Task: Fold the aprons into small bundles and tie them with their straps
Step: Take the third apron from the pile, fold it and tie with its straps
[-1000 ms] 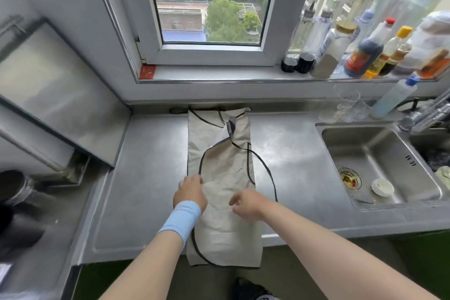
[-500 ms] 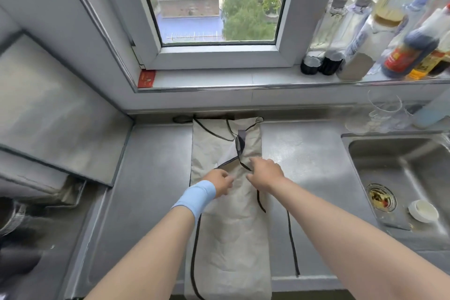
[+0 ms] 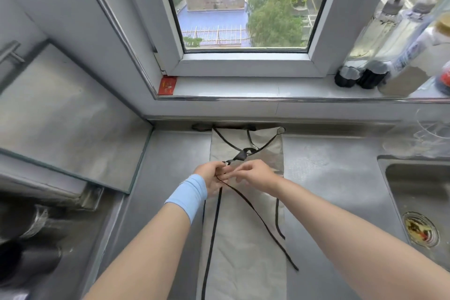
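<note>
- Drawn together since half a second ago: left grip point(image 3: 211, 178) and right grip point(image 3: 255, 175), now touching over the upper half of the apron point(image 3: 243, 238), with one black strap point(image 3: 246, 198) raised off the cloth between them.
- Left grip: fingers curled round the strap, blue wristband point(image 3: 188, 193) on that wrist.
- Right grip: fingertips pinching the same strap just beside the left; exact contact hidden behind the knuckles.
- Apron: folded lengthwise into a narrow strip and lying flat on the steel worktop point(image 3: 328, 190). Far end against the back wall under the sill point(image 3: 243, 87), near end cut off by the bottom edge.
- Counted: one apron, two grips, and one loose strap end lying on the worktop just off the cloth's right edge.
- At least four bottles point(image 3: 370, 78) on the sill at right, blurred, the outermost cut off; labels unreadable.
- Clear glasses point(image 3: 426, 134) behind the sink point(image 3: 389, 178), too blurred to count.
- Sink cut off at right, one drain point(image 3: 420, 229) showing.
- Window point(image 3: 243, 7) above, with trees and a blue roof outside; red card point(image 3: 167, 85) at the sill's left corner; steel panel point(image 3: 60, 117) at left.
</note>
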The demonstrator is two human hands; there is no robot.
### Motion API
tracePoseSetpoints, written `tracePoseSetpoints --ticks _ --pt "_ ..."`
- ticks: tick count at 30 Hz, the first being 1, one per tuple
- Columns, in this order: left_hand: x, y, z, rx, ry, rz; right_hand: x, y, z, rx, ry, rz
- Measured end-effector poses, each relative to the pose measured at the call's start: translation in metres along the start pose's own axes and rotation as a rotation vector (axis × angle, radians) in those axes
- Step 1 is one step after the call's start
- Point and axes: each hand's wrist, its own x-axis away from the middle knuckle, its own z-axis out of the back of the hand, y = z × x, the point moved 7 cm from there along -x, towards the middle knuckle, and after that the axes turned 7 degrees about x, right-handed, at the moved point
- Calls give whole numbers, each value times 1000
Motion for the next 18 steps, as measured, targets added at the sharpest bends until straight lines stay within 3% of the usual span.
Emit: tracePoseSetpoints --ticks 3,8,11,14,16,18 --pt "5 27 26 -148 46 -12 -11 0 1 177 119 -51" --pt "0 87 73 -1278 208 -223 -14 -9 -15 336 69 -79" --pt "-4 105 102 -1730 356 -155 -16 -10 -25 423 14 -94" --pt "-11 111 108 -1852 446 -124 -18 -7 -22 434 71 -92" --pt "-20 109 84 -1853 409 -314 -18 -7 -5 465 232 -79" --pt "-27 96 43 -1745 251 -528 -15 -5 18 504 415 -87"
